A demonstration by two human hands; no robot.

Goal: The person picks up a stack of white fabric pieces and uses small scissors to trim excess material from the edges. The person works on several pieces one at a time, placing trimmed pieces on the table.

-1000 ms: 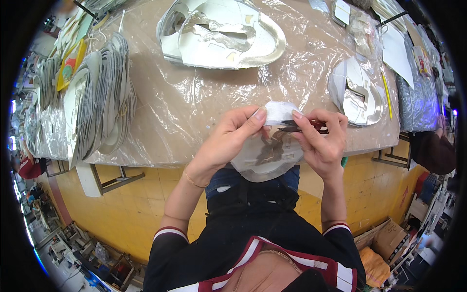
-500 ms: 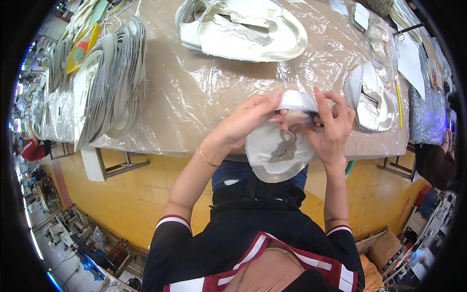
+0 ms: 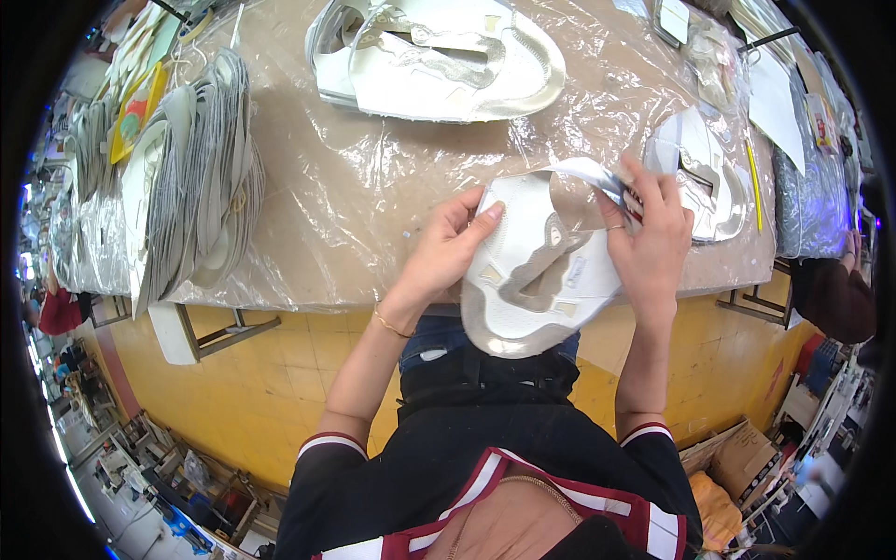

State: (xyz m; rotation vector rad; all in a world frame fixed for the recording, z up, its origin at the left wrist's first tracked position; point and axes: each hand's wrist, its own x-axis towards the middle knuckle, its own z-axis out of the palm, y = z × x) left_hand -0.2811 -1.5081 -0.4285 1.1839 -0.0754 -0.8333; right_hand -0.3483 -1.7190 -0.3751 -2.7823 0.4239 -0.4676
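Between my hands is a white and beige shoe upper (image 3: pixel 496 275), held up at the table's near edge with its rounded toe end toward me. My left hand (image 3: pixel 446 245) pinches its left edge, thumb on top. On the other side, my right hand (image 3: pixel 651 235) grips the curved heel band, fingers bent around it; a small dark and red bit shows by those fingers, too little to name. A stack of similar uppers (image 3: pixel 439 70) lies flat farther off. Just right of my right hand rests another small pile of uppers (image 3: pixel 714 177).
Plastic film covers the brown table (image 3: pixel 308 224). At the left stand bundles of grey-white uppers (image 3: pixel 187 177) and a yellow tray (image 3: pixel 138 117). A yellow pencil-like stick (image 3: pixel 753 187), a phone-like object (image 3: pixel 671 19) and wrapped stacks (image 3: pixel 810 210) lie at the right. Other people are at both sides.
The upper has been spread wider and turned face-up. My left hand has moved from the heel band to the left edge; my right hand keeps hold of the band. The view has shifted slightly.
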